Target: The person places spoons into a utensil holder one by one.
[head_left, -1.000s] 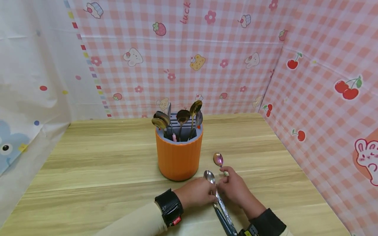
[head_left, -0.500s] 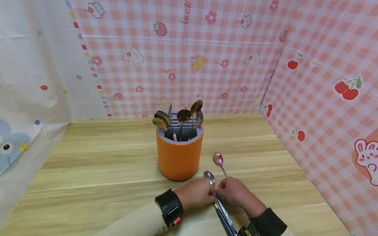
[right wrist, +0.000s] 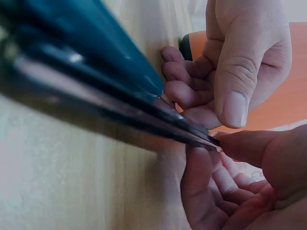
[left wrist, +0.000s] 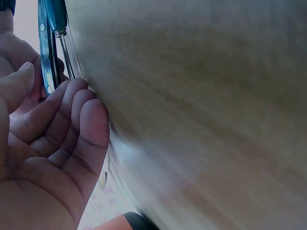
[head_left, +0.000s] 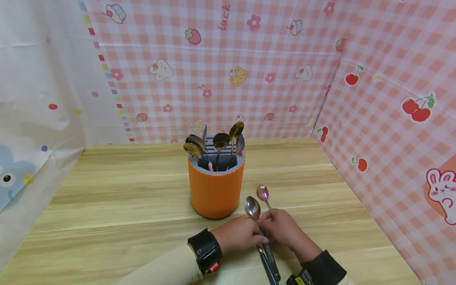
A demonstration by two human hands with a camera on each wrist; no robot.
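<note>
Between thumb and fingertips, my right hand (head_left: 283, 228) pinches a silver spoon (head_left: 252, 206) by its dark riveted handle (right wrist: 144, 117), bowl pointing away. My left hand (head_left: 238, 233) lies just left of it, thumb spread apart and fingers loosely bent. Its fingertips are right at the thin metal neck of a utensil with a dark teal handle (left wrist: 56, 17), whose head is hidden behind the hand. The two handles run nearly side by side toward the front. A small purple iridescent spoon (head_left: 263, 192) lies beyond the right hand, its handle end covered by that hand.
An orange utensil holder (head_left: 215, 194) with a grey top stands behind the left hand. Several gold, dark and silver spoons (head_left: 221, 140) stick up from it. The wooden table (head_left: 124, 206) meets a pink checked cloth wall (head_left: 199, 51) at the back and right.
My right hand has left the purple spoon's handle and come to the riveted handle. The silver spoon has shifted forward slightly. My left thumb has spread out; the left arm has barely moved.
</note>
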